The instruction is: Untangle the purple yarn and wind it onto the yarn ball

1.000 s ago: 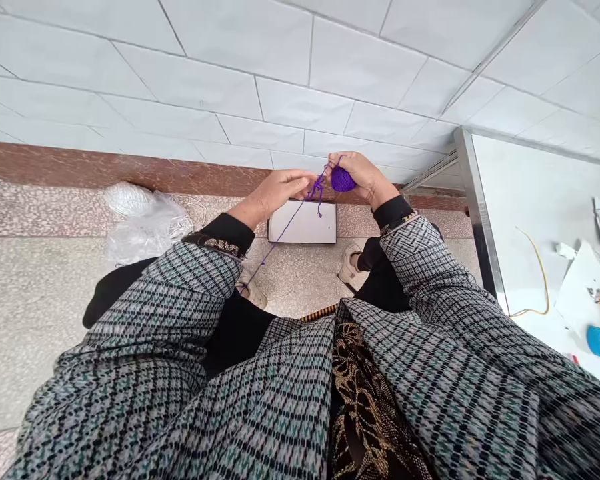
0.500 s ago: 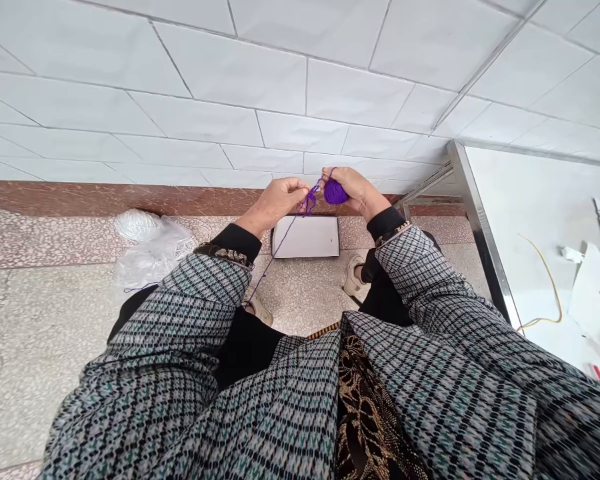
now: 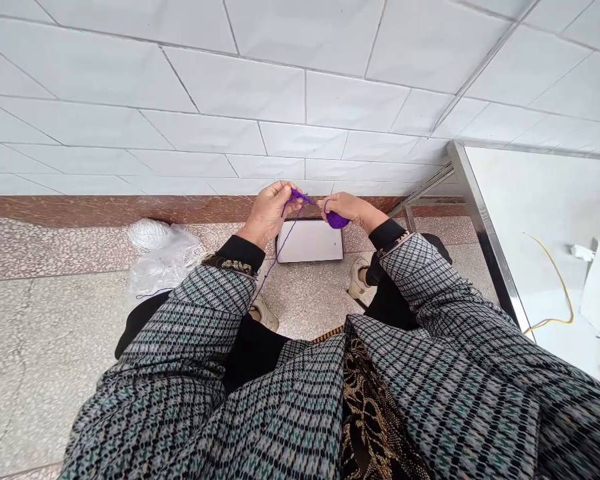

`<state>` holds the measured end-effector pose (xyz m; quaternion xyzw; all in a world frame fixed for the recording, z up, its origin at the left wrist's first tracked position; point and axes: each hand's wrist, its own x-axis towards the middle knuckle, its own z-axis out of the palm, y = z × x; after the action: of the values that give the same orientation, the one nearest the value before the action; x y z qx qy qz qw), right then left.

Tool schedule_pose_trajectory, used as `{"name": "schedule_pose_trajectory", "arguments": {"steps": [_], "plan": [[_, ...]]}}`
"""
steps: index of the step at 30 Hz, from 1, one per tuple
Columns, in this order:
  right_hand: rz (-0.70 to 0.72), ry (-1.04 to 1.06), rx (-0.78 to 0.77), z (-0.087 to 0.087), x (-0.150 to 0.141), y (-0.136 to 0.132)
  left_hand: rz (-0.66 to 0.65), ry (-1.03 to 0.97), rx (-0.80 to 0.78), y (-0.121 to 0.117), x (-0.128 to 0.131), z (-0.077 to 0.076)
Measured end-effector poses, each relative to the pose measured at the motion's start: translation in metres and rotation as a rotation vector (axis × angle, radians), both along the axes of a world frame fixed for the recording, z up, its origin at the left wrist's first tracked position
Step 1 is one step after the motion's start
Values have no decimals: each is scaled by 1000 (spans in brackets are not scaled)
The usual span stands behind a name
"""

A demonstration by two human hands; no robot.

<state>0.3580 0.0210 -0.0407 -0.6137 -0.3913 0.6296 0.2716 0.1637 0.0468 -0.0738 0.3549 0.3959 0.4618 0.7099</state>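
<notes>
My right hand (image 3: 353, 209) is closed around a small purple yarn ball (image 3: 337, 219), held out in front of me above my knees. My left hand (image 3: 271, 212) pinches the purple yarn strand (image 3: 300, 197) that runs from the ball. A short stretch of the strand is taut between the two hands. From my left hand the strand hangs down past my left knee toward the floor. Both arms are in checked grey sleeves with black cuffs.
A white box (image 3: 310, 241) lies on the speckled floor by my feet, against the tiled wall. A crumpled clear plastic bag (image 3: 163, 257) with something white in it sits to the left. A metal-edged white table (image 3: 540, 227) at right carries a yellow cord (image 3: 560, 287) and papers.
The hands have drawn apart and dropped in the view. The ball has gone from above my right fingers to below them. The yarn between the hands is now taut.
</notes>
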Motion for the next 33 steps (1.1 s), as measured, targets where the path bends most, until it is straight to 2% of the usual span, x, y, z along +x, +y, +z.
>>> {"name": "schedule_pose_trajectory", "arguments": {"steps": [5,8,16,21,27,33], "plan": [[9,17,33,2,-8,-1,106,-115,-150,-3,4,0],[-4,117,34,3,-11,-2,91,-164,-204,-3,4,0],[29,263,39,-8,-5,-2,19,-132,-202,0,-1,-9],[-18,304,76,-12,6,2,-134,10,-55,3,-18,-10],[-72,359,81,-13,12,4,-349,365,204,8,-30,-7],[-103,383,59,-10,12,4,-352,449,319,5,-25,-1]]}}
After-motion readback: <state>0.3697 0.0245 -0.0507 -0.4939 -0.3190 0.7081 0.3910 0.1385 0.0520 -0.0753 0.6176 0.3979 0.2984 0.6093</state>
